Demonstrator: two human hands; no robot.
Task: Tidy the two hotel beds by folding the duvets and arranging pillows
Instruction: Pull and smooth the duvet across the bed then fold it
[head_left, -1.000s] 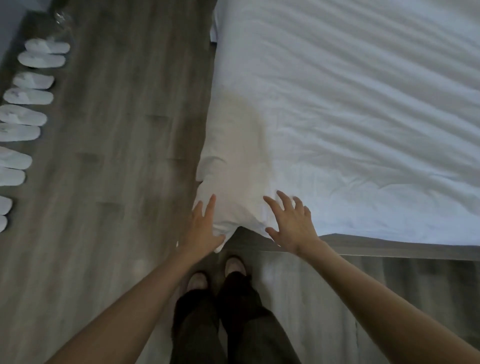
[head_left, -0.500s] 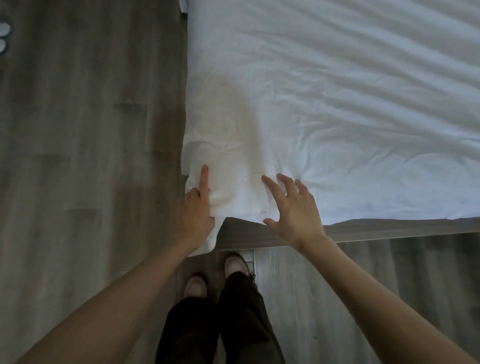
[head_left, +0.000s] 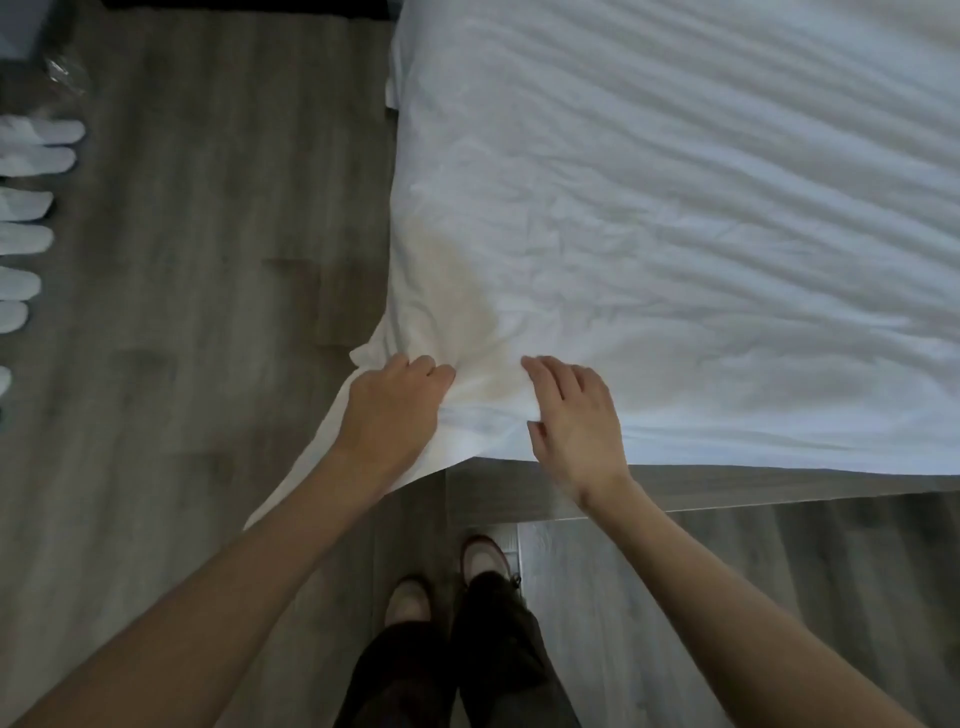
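Note:
A white duvet (head_left: 675, 234) covers the bed and fills the upper right of the head view, its surface creased. Its near left corner hangs off the bed toward the floor. My left hand (head_left: 395, 410) grips that corner, the fingers curled into a bunch of the cloth. My right hand (head_left: 574, 415) lies beside it on the duvet's near edge, fingers bent over the cloth and thumb against the fold. The dark bed base (head_left: 779, 480) shows under the duvet's near edge.
Grey wood-plank floor (head_left: 208, 312) runs along the bed's left side and in front of it. Several white slippers (head_left: 31, 234) line the far left edge. My legs and shoes (head_left: 457, 597) stand at the bed's corner.
My left hand went from flat fingers on the corner to a closed grip on the bunched cloth. My right hand's fingers bent down onto the edge. The camera swung back left.

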